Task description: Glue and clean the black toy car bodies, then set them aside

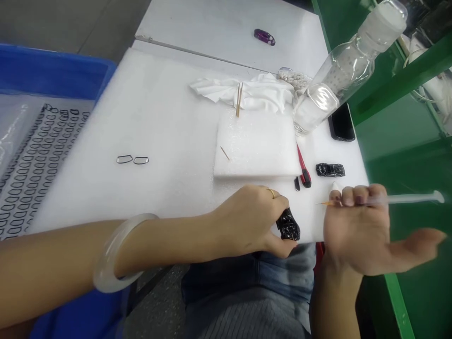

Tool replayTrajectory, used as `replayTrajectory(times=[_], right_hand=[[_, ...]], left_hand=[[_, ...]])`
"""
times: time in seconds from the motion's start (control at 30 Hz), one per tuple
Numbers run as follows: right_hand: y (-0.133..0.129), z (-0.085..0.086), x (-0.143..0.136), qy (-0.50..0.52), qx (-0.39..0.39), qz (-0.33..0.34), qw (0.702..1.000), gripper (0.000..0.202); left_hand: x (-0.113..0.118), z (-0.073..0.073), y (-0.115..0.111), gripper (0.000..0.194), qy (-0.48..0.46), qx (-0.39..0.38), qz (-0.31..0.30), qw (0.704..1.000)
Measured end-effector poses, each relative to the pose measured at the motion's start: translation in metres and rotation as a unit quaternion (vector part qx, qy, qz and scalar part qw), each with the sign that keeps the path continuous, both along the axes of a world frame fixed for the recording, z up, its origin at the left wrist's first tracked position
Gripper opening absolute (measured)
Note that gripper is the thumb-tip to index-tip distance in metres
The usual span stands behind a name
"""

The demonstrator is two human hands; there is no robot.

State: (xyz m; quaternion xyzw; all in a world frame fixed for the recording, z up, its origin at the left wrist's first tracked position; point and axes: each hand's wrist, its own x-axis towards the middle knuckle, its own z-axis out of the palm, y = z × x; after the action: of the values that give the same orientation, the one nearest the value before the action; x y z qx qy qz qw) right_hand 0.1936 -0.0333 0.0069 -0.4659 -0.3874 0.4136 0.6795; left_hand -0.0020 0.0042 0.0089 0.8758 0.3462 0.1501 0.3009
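Note:
My left hand (247, 221) is closed on a small black model car (288, 225) at the table's front edge, with thumb and fingers gripping its ends. Part of the car is hidden by the fingers. To the right, my right hand (356, 230) is turned palm up. Its curled fingers hold a thin syringe (406, 198) with an orange needle tip pointing left toward the car, while the thumb sticks out to the side. Beyond the hands lie another black model car (330, 170), a red and black craft knife (304, 172) and a small black part (297, 183).
A white foam block (257, 146) holds upright toothpicks (239, 100). Behind it lies crumpled white cloth (261, 92). A tall clear bottle (328, 84), a phone (342, 123) and two black-rimmed window pieces (141, 160) stand or lie about. The blue bin (52, 66) is at left.

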Motion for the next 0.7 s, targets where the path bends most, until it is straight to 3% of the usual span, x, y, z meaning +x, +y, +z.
replayTrajectory(times=[0.1,0.23,0.33,0.47,0.6,0.7], right_hand=[[0.002,0.012,0.003,0.027,-0.021,0.036,0.999,0.058],[0.002,0.018,0.001,0.022,0.003,0.04,0.999,0.05],[-0.006,0.008,-0.006,-0.072,0.038,0.028,0.996,0.049],[-0.024,-0.005,-0.012,-0.235,-0.069,0.106,0.964,0.045],[-0.025,0.007,-0.01,-0.079,0.08,0.155,0.981,0.048],[-0.013,0.016,-0.008,0.008,0.102,0.204,0.974,0.047]], left_hand=[[0.0,0.0,0.0,0.046,-0.001,0.001,-0.003,1.0],[0.0,-0.001,-0.001,0.045,-0.011,0.014,0.002,1.0],[0.0,0.0,-0.001,0.045,-0.013,0.011,0.0,1.0],[0.0,0.001,-0.001,0.046,-0.005,-0.005,-0.001,1.0],[0.0,0.001,-0.001,0.046,-0.012,0.007,-0.003,1.0],[-0.001,-0.001,-0.002,0.045,-0.027,0.022,0.004,0.999]])
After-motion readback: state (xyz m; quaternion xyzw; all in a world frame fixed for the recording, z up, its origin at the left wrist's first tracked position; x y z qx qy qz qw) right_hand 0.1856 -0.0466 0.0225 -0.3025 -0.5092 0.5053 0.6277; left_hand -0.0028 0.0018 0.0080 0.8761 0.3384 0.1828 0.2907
